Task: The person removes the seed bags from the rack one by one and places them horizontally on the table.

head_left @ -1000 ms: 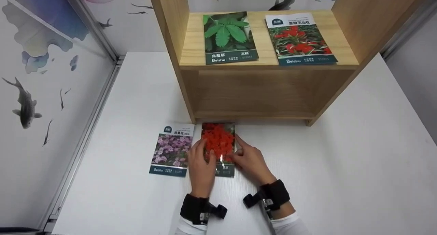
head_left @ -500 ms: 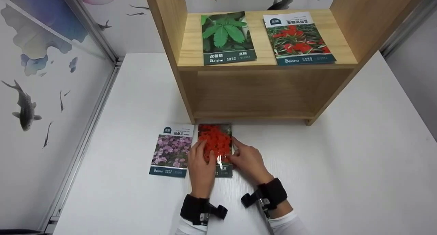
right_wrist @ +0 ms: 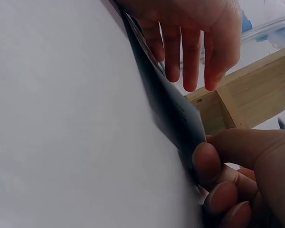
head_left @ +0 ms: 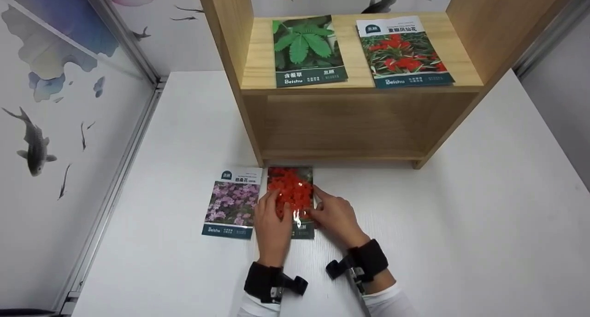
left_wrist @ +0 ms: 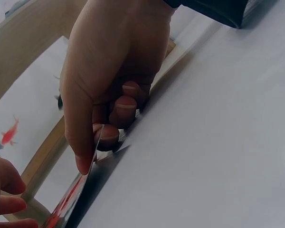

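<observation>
A seed packet (head_left: pixel 290 181) with red flowers lies on the white table in front of the wooden shelf. My right hand (head_left: pixel 339 215) pinches its right edge between thumb and fingers; in the right wrist view, the packet (right_wrist: pixel 175 109) tilts up off the table at that side. Over the packet's left part rests my left hand (head_left: pixel 272 227), its fingers relaxed and spread. These fingers (right_wrist: pixel 191 57) hang down at the packet's far side. Just left lies a second seed packet (head_left: pixel 233 202) with purple flowers, its right edge close to my left hand.
The wooden shelf (head_left: pixel 359 90) stands right behind the red-flower packet. On its upper board lie a green-leaf seed packet (head_left: pixel 309 49) and another with red blossoms (head_left: pixel 403 54). A printed wall (head_left: pixel 69 137) with a metal frame borders the table on the left.
Over the first half second, the red-flower packet slid slightly left, toward the purple one, along with my right hand. Since then both hands and the packet have held almost still.
</observation>
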A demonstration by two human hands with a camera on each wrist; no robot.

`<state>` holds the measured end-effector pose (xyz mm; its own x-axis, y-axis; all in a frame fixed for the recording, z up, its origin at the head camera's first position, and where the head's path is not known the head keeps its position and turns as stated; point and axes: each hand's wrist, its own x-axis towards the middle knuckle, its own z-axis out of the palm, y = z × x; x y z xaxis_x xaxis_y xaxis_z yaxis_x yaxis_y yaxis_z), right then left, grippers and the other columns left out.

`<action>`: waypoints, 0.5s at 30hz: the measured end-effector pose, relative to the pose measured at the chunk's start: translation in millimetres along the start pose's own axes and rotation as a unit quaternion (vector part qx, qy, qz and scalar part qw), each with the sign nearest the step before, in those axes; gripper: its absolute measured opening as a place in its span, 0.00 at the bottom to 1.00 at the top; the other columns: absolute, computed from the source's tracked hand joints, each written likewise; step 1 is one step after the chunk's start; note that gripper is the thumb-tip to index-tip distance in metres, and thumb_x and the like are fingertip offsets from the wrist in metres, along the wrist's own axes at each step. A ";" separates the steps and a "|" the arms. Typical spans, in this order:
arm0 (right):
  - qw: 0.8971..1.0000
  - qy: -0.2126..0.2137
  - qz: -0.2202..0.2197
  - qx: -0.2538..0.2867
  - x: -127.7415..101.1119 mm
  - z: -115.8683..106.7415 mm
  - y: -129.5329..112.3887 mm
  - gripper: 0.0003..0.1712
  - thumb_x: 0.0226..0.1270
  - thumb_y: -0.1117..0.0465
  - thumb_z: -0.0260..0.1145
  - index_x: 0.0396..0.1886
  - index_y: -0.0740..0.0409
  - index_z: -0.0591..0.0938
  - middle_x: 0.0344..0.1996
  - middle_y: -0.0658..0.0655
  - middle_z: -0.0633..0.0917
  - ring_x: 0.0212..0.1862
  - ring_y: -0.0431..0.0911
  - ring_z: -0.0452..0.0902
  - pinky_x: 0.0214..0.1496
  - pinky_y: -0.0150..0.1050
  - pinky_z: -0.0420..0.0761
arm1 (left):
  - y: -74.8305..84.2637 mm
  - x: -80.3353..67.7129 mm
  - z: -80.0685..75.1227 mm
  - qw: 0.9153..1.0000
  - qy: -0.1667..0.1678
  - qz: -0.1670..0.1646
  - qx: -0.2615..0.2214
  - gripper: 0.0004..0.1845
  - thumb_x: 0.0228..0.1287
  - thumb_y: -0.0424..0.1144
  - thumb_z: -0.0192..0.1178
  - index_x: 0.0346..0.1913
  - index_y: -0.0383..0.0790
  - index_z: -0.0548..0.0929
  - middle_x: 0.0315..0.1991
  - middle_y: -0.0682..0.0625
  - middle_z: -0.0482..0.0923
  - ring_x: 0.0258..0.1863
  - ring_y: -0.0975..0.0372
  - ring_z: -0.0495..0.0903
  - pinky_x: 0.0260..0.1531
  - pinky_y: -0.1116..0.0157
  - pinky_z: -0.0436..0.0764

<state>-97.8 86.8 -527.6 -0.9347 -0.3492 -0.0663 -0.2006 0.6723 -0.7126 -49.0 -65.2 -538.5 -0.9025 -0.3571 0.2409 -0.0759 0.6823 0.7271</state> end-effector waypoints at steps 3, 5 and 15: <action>1.000 -0.001 0.002 0.001 -0.1 -0.6 -0.3 0.36 0.52 0.57 0.62 0.64 0.56 0.65 0.09 0.38 0.75 0.13 0.35 0.71 0.19 0.35 0.69 | 0.3 -0.2 -0.2 1.000 -0.002 0.004 -0.001 0.21 0.57 0.41 0.57 0.55 0.44 0.73 0.54 0.49 0.69 0.53 0.59 0.65 0.48 0.57 0.67; 1.000 -0.001 0.002 -0.003 -0.2 -0.9 -0.5 0.36 0.52 0.58 0.61 0.63 0.57 0.66 0.09 0.38 0.75 0.12 0.35 0.71 0.17 0.34 0.68 | 0.4 -0.3 -0.6 1.000 -0.002 0.010 -0.003 0.21 0.58 0.41 0.57 0.56 0.43 0.73 0.53 0.49 0.69 0.53 0.59 0.65 0.47 0.57 0.68; 0.999 -0.010 0.003 0.035 -1.5 -0.4 2.3 0.34 0.58 0.54 0.61 0.64 0.57 0.65 0.09 0.40 0.76 0.10 0.37 0.71 0.15 0.34 0.68 | -0.3 -0.7 -1.3 1.000 0.005 0.014 -0.013 0.21 0.58 0.42 0.56 0.56 0.45 0.72 0.53 0.52 0.69 0.51 0.61 0.67 0.47 0.59 0.68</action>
<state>-96.9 89.1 -528.9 -0.9292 -0.3599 -0.0841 -0.1740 0.6267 -0.7596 -47.8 -66.0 -538.1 -0.8995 -0.3445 0.2687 -0.0387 0.6753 0.7365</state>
